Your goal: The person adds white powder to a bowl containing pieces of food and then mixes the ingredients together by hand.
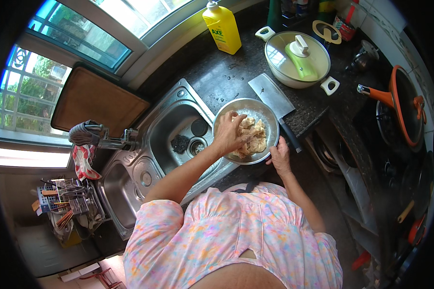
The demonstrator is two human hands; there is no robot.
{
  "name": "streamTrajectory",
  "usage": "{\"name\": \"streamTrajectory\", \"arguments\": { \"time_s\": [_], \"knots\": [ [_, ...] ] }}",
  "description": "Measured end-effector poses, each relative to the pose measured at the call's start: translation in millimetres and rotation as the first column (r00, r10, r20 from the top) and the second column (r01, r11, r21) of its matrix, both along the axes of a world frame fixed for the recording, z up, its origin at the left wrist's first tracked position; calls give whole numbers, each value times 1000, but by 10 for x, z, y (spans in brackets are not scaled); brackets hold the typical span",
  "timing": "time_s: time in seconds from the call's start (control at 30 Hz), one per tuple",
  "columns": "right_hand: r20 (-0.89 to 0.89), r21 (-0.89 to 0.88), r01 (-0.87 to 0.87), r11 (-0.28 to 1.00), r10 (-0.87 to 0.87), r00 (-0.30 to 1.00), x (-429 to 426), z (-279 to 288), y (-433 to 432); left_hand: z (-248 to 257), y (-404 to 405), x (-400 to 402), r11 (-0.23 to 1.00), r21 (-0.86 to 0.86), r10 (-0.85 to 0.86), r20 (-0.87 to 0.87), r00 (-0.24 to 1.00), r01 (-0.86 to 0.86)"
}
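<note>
A round metal bowl (275, 124) sits at the counter's front edge, overlapping the sink's right rim. Inside it lies a lumpy, pale dough-like mixture (255, 139). My left hand (229, 132) reaches into the bowl from the left, fingers spread and curved against the mixture; whether they grip any of it cannot be made out. At the bowl's lower right, my right hand (280, 157) holds the rim. Just beyond that side lies a cleaver (271, 94), its blade flat on the counter and its dark handle pointing towards me past the bowl.
Left of the bowl is a steel sink (166, 126) with a dark scrubber (180, 143) in its basin. A lidded pot (293, 79) with a green vegetable on its lid and a yellow AXE bottle (222, 30) stand behind. An orange-rimmed pan (401, 104) is right.
</note>
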State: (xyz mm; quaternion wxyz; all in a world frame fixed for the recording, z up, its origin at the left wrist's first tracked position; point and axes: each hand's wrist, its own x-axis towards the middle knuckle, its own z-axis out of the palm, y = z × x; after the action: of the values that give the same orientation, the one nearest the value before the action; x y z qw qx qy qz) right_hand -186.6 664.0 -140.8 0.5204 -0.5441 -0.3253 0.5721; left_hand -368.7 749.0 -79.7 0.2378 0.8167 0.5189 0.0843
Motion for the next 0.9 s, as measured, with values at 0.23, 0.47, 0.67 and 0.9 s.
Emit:
{"name": "streamTrajectory", "arguments": {
  "time_s": [0.23,0.47,0.67,0.9],
  "knots": [
    [25,-38,-48,998,49,998,25,14,-3,-126,-242,77,997,-82,-6,-162,987,-8],
    [19,-16,-49,999,50,999,40,-20,-5,-180,26,79,994,-96,58,81,995,-51],
    [35,-22,-49,999,49,998,26,-53,0,61,159,54,991,109,-79,-17,997,80],
    [41,-25,-62,998,63,997,37,-70,-3,299,118,132,991,73,-120,105,987,112]
  ]
}}
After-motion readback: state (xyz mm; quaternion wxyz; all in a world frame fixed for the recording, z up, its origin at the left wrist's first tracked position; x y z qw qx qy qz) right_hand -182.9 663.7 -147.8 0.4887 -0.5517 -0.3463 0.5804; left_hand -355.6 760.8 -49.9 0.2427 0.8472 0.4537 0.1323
